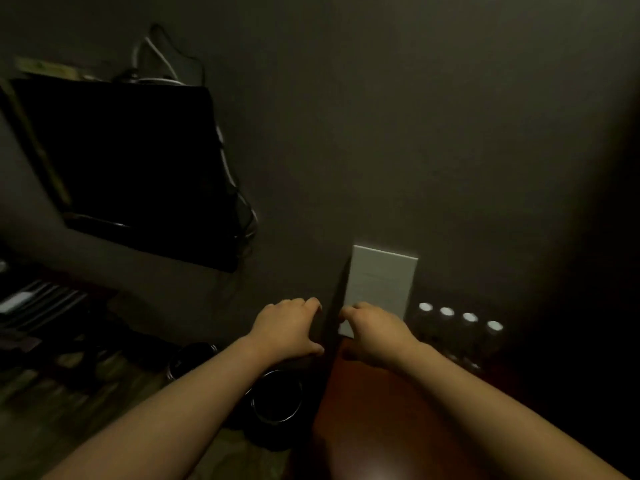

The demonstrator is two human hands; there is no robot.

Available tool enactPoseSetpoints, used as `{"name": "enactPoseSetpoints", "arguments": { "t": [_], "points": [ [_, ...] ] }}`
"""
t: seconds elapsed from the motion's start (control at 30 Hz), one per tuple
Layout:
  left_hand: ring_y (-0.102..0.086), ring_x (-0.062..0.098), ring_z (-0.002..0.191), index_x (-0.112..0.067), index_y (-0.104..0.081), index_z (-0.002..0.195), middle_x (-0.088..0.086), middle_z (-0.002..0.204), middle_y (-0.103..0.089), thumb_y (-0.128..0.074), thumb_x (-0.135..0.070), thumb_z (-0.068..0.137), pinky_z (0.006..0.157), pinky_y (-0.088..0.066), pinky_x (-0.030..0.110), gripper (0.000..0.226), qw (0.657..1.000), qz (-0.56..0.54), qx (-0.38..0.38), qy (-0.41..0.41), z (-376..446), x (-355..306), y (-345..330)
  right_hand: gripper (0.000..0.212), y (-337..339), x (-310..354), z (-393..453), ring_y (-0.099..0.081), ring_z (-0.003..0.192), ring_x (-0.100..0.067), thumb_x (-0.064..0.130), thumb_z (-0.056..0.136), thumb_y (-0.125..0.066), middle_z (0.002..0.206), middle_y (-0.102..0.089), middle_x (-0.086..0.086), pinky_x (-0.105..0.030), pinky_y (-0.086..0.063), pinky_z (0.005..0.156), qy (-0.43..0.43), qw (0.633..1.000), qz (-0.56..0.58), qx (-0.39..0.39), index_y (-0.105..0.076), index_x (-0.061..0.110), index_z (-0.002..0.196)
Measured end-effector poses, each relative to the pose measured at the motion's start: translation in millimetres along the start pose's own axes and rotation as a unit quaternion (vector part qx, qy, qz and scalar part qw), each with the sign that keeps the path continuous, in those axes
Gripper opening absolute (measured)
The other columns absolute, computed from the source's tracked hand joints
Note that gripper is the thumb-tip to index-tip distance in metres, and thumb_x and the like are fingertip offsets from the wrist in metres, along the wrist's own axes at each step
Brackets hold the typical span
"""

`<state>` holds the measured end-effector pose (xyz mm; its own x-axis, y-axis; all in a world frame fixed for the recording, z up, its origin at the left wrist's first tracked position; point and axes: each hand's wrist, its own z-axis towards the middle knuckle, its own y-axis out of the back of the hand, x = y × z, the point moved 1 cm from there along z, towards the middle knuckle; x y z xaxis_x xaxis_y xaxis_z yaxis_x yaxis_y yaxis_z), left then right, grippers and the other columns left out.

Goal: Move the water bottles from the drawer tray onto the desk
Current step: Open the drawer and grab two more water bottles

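The scene is very dim. Several water bottles stand in a row at the right, and only their white caps (446, 311) show clearly. My left hand (287, 327) reaches forward, fingers and thumb curled in a C around a dark upright edge (330, 292). My right hand (374, 334) is just right of that edge. Its fingers are curled at the lower left corner of a white upright panel (381, 282), and I cannot see whether they hold anything. The bottles are right of my right hand, apart from it. A reddish-brown wooden surface (381, 417) lies under my right forearm.
A black monitor (131, 168) with cables hangs at the left against the grey wall. Two black round containers (277, 403) sit below my left forearm on a lower wooden surface. Dark flat items (31, 306) lie at the far left.
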<state>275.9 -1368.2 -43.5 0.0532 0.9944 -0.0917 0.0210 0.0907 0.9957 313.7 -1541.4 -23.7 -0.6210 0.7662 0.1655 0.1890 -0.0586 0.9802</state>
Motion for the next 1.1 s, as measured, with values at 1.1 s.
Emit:
{"name": "enactPoseSetpoints", "arguments": {
  "t": [1.1],
  "points": [
    [-0.057,0.023,0.114,-0.029,-0.048,0.132,0.000,0.127,-0.059,-0.070,-0.066,0.071,0.086,-0.051,0.037,0.074,0.920,0.021,-0.017,0.391,-341.5,624.4,41.7,0.061,-104.3,660.6,341.6,-0.058,0.102,-0.025,0.039,0.075,-0.078,0.118,-0.054,-0.003,-0.033,-0.047,0.070,0.372,0.926,-0.049,0.048,-0.051,0.026,0.128]
  ]
}}
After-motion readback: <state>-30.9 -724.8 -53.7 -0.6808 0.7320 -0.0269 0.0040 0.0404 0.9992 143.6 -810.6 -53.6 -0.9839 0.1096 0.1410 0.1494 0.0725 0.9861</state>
